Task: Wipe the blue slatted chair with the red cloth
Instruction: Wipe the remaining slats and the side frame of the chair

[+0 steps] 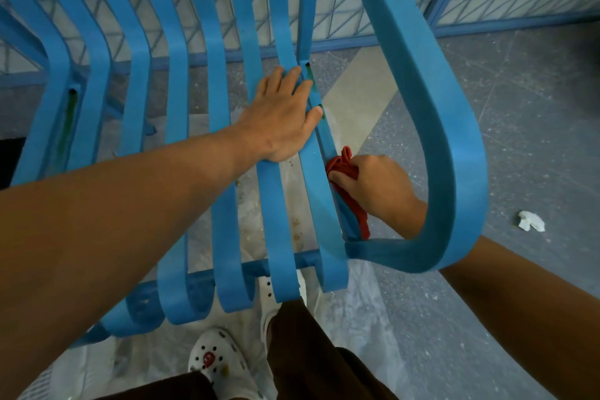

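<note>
Since the cloth is soft and limp, it is judged to be light and easily bunched, and it is best taken as a wad so that a thick fold lies under the fingertips. It is gripped so by the right hand, whose fingers are curled round it; a loose red tail hangs below them, against the outer edge of the last slat. The right forearm is passed through the loop of the armrest, which closes round the wrist on the far and near sides. The chair looks stiff and fairly heavy, its surface matt and not slippery, so firm pressure is thought safe. The left hand is laid flat on the slats, its fingers straight and spread, holding nothing; the seat is steadied by it.

Reach is judged to be limited by the armrest loop: long strokes away from the right fingers would be checked by it. Narrow gaps lie between the slats beside the left fingers, and the cloth's tail could be caught in them. Dark slots are seen in the slat just past the left fingertips. Below the fingers, plastic sheeting is spread on the floor, white clogs stand under the seat's front edge, and a crumpled paper scrap lies well apart, beyond the armrest. A mesh fence stands behind the chair.
</note>
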Tool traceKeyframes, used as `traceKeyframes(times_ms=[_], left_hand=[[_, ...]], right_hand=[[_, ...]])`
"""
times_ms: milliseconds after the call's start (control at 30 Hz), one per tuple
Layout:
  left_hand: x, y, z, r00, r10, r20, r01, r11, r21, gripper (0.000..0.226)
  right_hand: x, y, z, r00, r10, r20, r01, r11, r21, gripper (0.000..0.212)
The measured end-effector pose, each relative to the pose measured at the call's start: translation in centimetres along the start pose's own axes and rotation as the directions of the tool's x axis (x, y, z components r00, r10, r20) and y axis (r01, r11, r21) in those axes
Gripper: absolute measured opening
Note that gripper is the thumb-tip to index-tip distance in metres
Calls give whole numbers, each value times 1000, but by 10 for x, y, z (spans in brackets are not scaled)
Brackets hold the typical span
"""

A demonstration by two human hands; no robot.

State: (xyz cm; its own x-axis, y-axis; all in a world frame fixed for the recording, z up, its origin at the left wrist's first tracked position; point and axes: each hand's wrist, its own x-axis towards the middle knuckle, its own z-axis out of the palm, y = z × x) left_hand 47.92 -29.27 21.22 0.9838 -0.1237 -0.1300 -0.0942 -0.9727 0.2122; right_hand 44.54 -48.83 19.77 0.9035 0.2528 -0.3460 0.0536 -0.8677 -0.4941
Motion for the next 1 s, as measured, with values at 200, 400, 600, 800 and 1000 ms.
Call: traceKeyframes(times_ms=[200,400,600,800,1000], left_hand=[[2,-1,3,1000,-15,-3,15,1000,10,66],[4,-3,5,1000,-14,-9,14,1000,16,67],[-9,5,4,999,-23,37,23,1000,-3,78],[-44,15,5,987,39,156,-44,999,25,104],[-42,16,1,983,9,184,-20,998,57,90]], right_hand=[[44,-24,-7,996,-15,-91,23,995,93,36],[84,-39,-14,994,-9,-112,21,993,113,40],[62,-41,-20,999,-4,-46,10,992,126,35],[25,-26,-20,1000,8,5,-8,1000,15,35],[5,-17,-11,1000,-13,1,13,999,45,38]])
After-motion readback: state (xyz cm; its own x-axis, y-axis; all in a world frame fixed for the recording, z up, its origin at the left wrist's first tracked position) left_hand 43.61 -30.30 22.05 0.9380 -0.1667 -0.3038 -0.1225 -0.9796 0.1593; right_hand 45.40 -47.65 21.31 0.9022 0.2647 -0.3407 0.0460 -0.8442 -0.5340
